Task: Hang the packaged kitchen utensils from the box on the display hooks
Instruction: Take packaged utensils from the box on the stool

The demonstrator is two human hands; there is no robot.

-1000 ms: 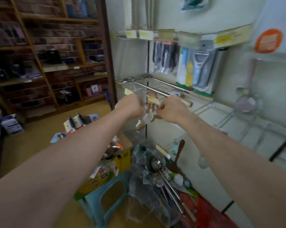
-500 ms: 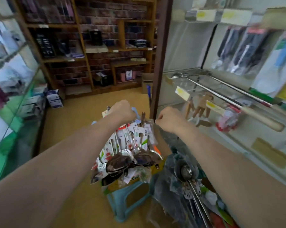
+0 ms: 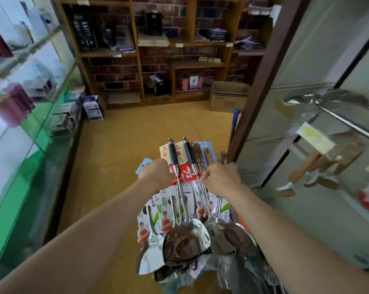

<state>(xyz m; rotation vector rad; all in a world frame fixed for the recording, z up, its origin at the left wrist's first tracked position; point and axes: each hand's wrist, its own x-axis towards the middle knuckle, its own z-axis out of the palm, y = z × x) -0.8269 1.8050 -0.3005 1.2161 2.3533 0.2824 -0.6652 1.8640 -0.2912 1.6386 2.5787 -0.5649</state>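
Observation:
Several packaged steel spatulas point(image 3: 185, 228) with red and green cards lie heaped low in the middle, hiding the box beneath. My left hand point(image 3: 156, 175) rests curled on the cards at the pile's far left; its fingers are hidden. My right hand point(image 3: 221, 179) is closed around the thin steel handle of one packaged spatula point(image 3: 197, 172) and some clear wrap. On the right, a long metal display hook point(image 3: 349, 122) with a yellow price tag point(image 3: 315, 136) carries wooden-handled utensils point(image 3: 319, 164) in clear bags.
A glass display case point(image 3: 31, 124) runs along the left. Wooden shelves point(image 3: 158, 49) on a brick wall stand at the back, with a cardboard box point(image 3: 228, 96) and a white box point(image 3: 93, 108) on the tan floor. A brown post point(image 3: 264, 81) edges the hook panel.
My view has swung from the hooks down and left to the utensil pile. Both hands left the hook and dropped onto the packaged spatulas.

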